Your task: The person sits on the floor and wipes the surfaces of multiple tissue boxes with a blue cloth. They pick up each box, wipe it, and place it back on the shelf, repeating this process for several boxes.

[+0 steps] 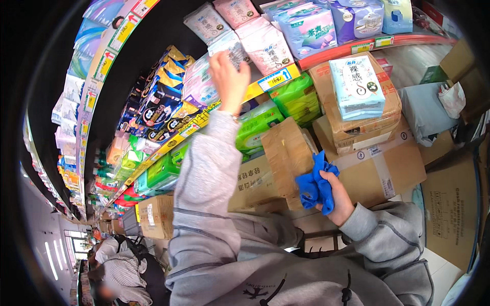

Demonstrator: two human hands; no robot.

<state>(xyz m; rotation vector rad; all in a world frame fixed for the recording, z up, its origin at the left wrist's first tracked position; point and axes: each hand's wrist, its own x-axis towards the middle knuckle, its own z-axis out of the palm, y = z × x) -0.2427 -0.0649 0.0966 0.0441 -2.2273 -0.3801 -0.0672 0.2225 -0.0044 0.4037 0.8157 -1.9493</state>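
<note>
My left hand (229,82) reaches over the shelf edge, thumb apart from the fingers, in front of a light blue pack of sanitary pads (228,43). Whether the fingertips touch that pack cannot be made out. Pink pad packs (266,46) stand just right of it, and a grey pack (207,23) sits behind. To the left is a pink and purple pack (199,82). My right hand (338,197) is closed around a crumpled blue cloth (317,183), held in front of the cardboard boxes. Another light blue pad pack (356,88) lies on a taped carton (363,128).
Larger cartons (386,164) are stacked below the shelf beside an opened cardboard flap (289,153). Green tissue packs (294,99) fill the lower shelf. A yellow price strip (168,145) runs along the shelf edge. Another person (122,267) is at lower left.
</note>
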